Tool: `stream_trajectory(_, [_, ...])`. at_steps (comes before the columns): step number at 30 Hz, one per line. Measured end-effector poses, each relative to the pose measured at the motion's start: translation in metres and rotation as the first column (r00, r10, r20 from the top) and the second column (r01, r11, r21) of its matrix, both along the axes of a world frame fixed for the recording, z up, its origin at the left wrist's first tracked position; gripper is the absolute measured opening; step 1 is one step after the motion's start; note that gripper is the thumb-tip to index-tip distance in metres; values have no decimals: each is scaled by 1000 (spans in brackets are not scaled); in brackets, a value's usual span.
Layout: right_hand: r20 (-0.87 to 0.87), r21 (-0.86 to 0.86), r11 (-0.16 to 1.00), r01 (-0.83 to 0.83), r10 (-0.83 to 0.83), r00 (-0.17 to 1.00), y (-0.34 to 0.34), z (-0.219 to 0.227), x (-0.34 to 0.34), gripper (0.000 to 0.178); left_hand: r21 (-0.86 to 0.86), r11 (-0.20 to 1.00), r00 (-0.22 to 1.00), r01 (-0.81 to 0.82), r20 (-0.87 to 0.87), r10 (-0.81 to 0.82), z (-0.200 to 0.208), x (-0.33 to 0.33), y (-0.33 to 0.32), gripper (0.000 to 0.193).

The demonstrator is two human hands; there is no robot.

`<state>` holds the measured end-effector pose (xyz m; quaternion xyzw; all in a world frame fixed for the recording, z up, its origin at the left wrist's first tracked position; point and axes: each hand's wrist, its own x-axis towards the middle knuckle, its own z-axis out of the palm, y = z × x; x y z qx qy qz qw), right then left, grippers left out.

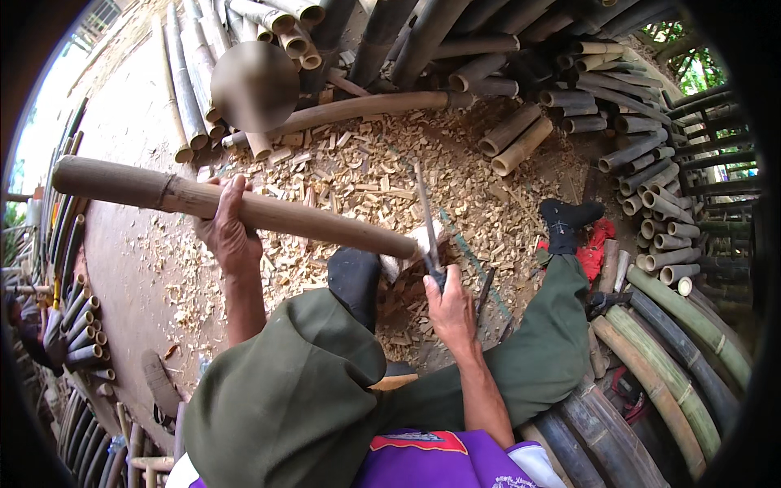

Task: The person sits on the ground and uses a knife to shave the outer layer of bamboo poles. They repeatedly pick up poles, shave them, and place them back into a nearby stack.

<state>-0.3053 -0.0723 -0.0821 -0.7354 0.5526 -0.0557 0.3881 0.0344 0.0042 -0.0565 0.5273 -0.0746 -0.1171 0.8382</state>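
Note:
A long brown bamboo pole [325,223] slants across in front of me, its thick end at the far left and its thinner end low on the right. My left hand [233,224] is wrapped round it near the middle. In my right hand [451,309] is a long-bladed knife [426,205], held by its dark handle with the blade pointing away from me. The blade stands right beside the pole's thinner end; whether it touches cannot be made out. Beneath that end sits a pale wooden block [407,254], partly hidden by the pole.
Wood chips [350,171] cover the ground. Cut bamboo poles [651,203] are stacked along the right, with more bamboo [191,73] at the back. One thick bamboo length [366,107] lies across behind the chips. My shoe [355,281] is close to the block; red cloth [598,246] lies right.

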Motion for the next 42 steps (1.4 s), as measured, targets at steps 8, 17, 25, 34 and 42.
stream_trajectory(8, [92, -175, 983, -47, 64, 994, 11, -10, 11, 29, -66, 965, 966, 255, 65, -251, 14, -1, 3, 43])
stream_trajectory(17, [180, -194, 981, -8, 44, 983, -2, 39, 17, 30, -44, 900, 895, 433, 137, -424, 21, -2, 9, 48])
stream_trajectory(25, [-109, 15, 998, -67, 68, 992, 2, -40, 4, 34, -32, 907, 905, 421, 92, -416, 39, -23, 3, 54])
stream_trajectory(34, [200, -139, 987, 77, -49, 979, 19, -16, 5, 29, 65, 998, 989, -8, 148, -2, 37, -35, -14, 35])
stream_trajectory(42, [72, -40, 999, -32, 34, 997, 6, 44, 18, 32, -63, 955, 949, 289, 152, -277, 36, -25, 3, 44])
